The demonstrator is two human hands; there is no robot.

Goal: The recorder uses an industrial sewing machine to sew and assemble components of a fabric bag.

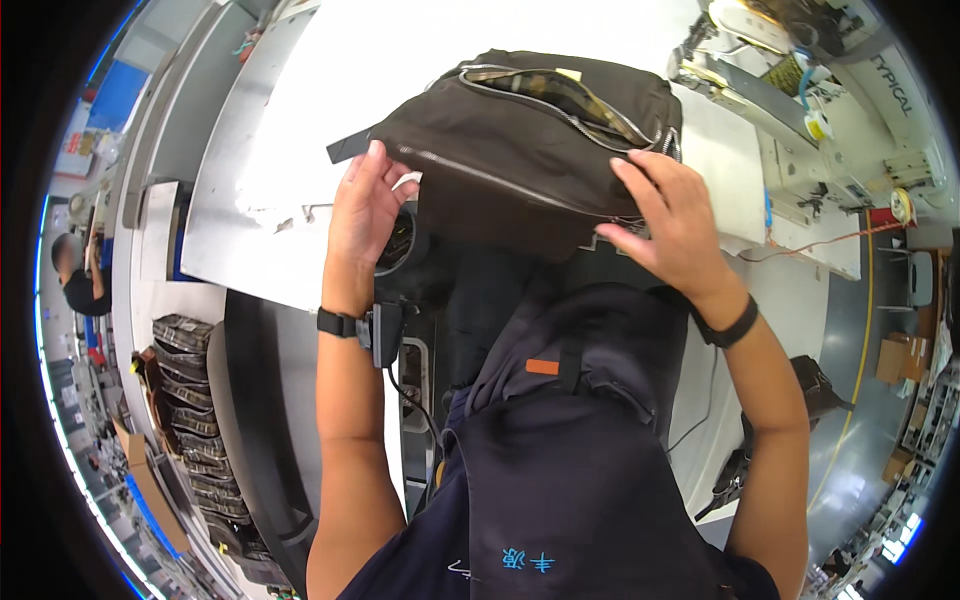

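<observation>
A dark brown fabric bag [520,145] lies at the front edge of the white table, its long zipper open on a camouflage-patterned lining [565,95]. A second zipper line runs along its near side, and a brown panel [500,210] hangs down below. My left hand [365,215] is at the bag's left corner, thumb on the edge and fingers curled beneath, beside a short black strap end [349,146]. At the right end, my right hand [675,220] has its fingers spread, fingertips resting on the fabric and thumb apart near the lower edge.
Sewing machine equipment [750,90] stands at the back right, with a thread spool [903,207] beside it. A row of camouflage-patterned pieces [195,430] is stacked at the left. Another dark bag [815,390] lies at the right. A person [85,270] is far left.
</observation>
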